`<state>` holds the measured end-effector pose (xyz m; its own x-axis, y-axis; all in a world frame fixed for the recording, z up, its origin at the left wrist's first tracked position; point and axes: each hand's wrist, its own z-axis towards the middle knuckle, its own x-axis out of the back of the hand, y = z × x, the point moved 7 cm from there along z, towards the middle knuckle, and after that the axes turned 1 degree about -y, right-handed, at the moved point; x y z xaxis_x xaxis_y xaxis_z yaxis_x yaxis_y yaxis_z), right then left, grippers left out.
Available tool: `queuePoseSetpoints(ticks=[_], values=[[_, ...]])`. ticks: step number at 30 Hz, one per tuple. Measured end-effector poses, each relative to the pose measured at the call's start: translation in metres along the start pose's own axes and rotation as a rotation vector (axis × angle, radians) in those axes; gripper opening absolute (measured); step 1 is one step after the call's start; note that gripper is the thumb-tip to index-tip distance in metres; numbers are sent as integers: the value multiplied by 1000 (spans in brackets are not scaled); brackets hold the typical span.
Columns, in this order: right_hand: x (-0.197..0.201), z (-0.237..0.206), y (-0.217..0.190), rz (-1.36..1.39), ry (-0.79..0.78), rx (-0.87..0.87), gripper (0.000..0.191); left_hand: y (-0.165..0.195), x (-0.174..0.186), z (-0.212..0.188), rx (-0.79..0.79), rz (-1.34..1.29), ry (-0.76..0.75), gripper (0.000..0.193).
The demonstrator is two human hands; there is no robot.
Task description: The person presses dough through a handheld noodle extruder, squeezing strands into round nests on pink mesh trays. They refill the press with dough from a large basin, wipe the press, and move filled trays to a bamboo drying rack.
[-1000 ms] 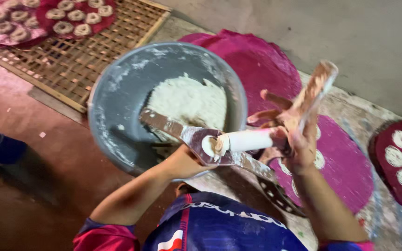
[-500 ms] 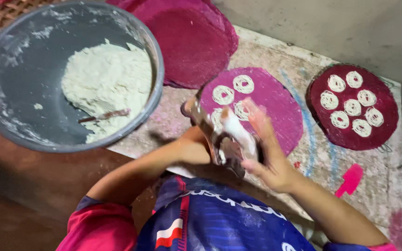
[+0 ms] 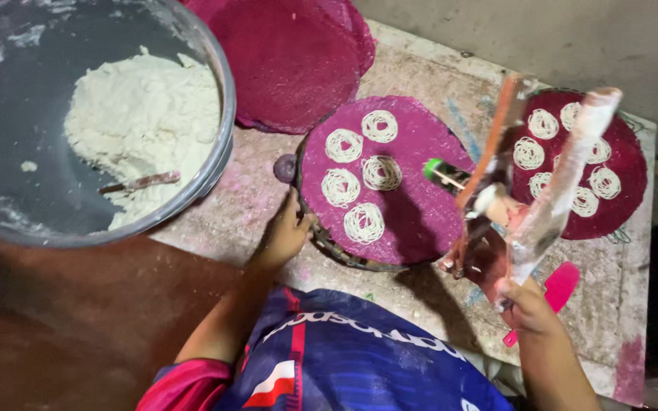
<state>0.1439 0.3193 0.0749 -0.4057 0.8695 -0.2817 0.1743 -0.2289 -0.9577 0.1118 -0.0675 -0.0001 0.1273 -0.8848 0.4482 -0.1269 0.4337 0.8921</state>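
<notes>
The left hand (image 3: 283,236) rests on the near rim of the round purple woven mat (image 3: 413,205) bearing five white noodle coils (image 3: 363,222), fingers pressed together. The right hand (image 3: 531,304) lifts a long dough-smeared press (image 3: 554,190) above the stained tabletop (image 3: 611,312), fingers curled around its handle.

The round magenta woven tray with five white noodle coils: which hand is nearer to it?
Left. The left hand touches the round magenta woven tray at its near-left rim; the right hand holds a dough press off its right side.

Blue jersey (image 3: 344,358); red sleeve; bare forearms
</notes>
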Motion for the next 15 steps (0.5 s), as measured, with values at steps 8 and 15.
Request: queuePoseSetpoints(ticks=[8, 15], values=[[20, 12, 26, 21, -28, -93, 74, -14, 20, 117, 3, 140, -130, 61], [-19, 38, 41, 167, -392, -354, 87, 76, -29, 118, -332, -1095, -416, 68]])
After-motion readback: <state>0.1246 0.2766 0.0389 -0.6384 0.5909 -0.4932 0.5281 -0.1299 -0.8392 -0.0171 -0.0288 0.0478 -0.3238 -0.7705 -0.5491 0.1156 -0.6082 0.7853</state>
